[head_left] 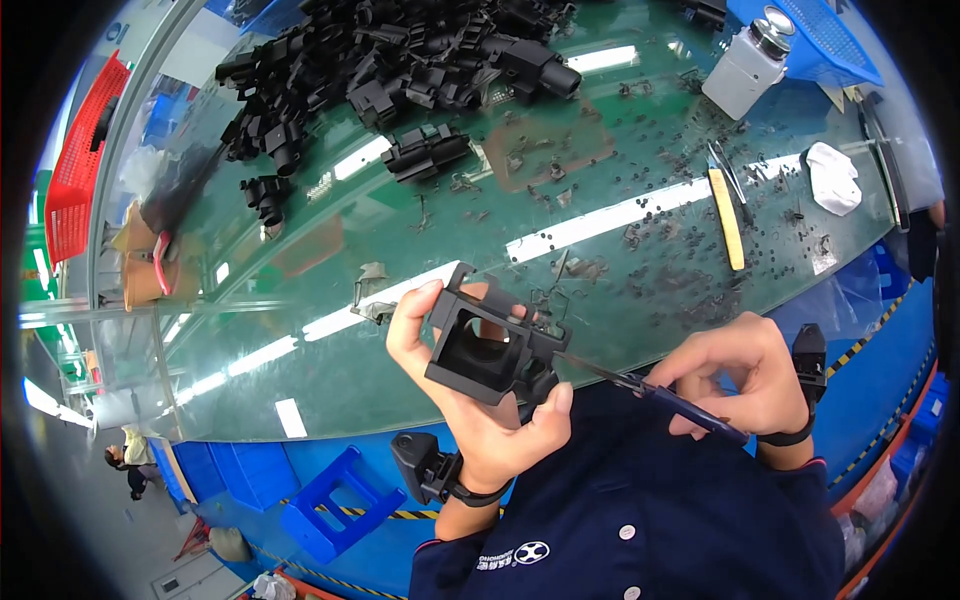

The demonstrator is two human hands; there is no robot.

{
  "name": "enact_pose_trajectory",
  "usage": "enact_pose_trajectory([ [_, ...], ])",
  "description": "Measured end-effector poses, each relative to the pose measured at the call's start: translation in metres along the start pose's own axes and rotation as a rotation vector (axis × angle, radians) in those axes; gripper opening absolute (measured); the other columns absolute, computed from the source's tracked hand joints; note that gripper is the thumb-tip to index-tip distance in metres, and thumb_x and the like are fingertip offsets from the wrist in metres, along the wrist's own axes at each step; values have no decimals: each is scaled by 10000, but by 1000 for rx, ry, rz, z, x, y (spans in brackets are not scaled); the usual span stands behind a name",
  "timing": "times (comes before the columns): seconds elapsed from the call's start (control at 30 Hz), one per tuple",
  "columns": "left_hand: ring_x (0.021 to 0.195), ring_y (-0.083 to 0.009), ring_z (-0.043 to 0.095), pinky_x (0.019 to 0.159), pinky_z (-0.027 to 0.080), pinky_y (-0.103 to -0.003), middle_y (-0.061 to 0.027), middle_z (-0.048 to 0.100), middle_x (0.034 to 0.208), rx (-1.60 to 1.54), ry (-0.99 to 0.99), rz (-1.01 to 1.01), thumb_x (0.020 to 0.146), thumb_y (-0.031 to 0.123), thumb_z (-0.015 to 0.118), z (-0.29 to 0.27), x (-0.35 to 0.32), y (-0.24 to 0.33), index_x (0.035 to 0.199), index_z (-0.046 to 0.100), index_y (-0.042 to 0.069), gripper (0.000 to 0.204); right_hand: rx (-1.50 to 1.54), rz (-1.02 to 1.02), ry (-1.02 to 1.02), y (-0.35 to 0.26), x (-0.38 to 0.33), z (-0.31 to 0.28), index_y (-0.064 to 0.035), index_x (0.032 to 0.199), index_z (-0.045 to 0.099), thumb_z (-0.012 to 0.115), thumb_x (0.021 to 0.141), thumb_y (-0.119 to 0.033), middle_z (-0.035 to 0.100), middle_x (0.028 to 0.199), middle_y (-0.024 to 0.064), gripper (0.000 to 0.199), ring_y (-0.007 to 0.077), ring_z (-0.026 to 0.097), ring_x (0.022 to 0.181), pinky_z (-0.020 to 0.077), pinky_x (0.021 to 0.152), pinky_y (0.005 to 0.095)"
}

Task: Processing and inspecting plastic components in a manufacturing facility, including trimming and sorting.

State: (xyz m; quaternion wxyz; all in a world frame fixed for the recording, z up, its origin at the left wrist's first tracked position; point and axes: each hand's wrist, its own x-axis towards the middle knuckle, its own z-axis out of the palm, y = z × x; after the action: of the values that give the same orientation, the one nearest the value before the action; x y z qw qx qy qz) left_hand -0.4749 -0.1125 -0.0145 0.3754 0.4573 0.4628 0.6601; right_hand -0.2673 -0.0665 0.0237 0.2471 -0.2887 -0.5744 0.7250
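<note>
My left hand (500,435) is closed round a black plastic housing (475,350) with a square, hollow frame and a smaller bracket on its right side. The frame's opening faces up toward me. My right hand (735,375) grips a slim pointed tool (690,408) with a dark blue handle. Its thin metal tip reaches left to the bracket side of the housing; whether it touches cannot be made out. Both hands are just over the near edge of the green table (420,250). A wrist strap with a small black device sits on each wrist.
A heap of black housings (400,60) lies at the back left, a single housing (427,152) before it. Small black rings and scraps surround a yellow-handled tool (727,220) and metal tweezers (730,170). Farther right are a white cloth (833,178), a metal-capped bottle (745,75) and a blue basket (820,40).
</note>
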Motion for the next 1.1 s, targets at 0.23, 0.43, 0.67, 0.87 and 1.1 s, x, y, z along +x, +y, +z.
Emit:
enact_pose_trajectory([
  [0.23, 920, -213, 502, 777, 457, -324, -122, 378, 1108, 175, 120, 113, 581, 153, 714, 4, -3, 1, 1287, 119, 74, 926, -24, 12, -15, 0, 3, 4, 83, 915, 602, 576, 736, 43, 642, 647, 62, 185, 14, 492, 433, 338, 405, 150],
  [0.43, 936, -203, 492, 775, 461, -320, -125, 377, 1115, 277, 131, 139, 578, 134, 720, 4, -3, 5, 1283, 119, 82, 928, 22, 46, -17, -1, 6, 6, 81, 908, 601, 568, 742, 43, 650, 669, 66, 174, 18, 492, 431, 347, 412, 154],
  [0.67, 933, -199, 526, 799, 468, -303, -106, 443, 1083, 333, 211, 158, 598, 123, 715, 5, -6, 5, 1307, 128, 98, 921, 32, 90, -38, -4, 8, 8, 78, 921, 595, 557, 750, 44, 654, 686, 69, 178, 24, 503, 431, 357, 416, 159],
  [0.87, 914, -195, 535, 792, 472, -297, -117, 457, 1069, 408, 190, 179, 606, 81, 694, 5, -6, 8, 1303, 125, 96, 900, 17, 91, -36, -7, 9, 8, 72, 911, 599, 561, 748, 49, 653, 680, 63, 170, 22, 502, 429, 354, 417, 158],
  [1.1, 900, -191, 541, 775, 480, -287, -122, 454, 1072, 507, 188, 267, 609, 91, 695, 3, -6, 6, 1301, 120, 78, 900, 17, 116, 7, -12, 7, 10, 60, 886, 613, 591, 737, 45, 585, 546, 12, 152, 12, 464, 398, 305, 399, 164],
])
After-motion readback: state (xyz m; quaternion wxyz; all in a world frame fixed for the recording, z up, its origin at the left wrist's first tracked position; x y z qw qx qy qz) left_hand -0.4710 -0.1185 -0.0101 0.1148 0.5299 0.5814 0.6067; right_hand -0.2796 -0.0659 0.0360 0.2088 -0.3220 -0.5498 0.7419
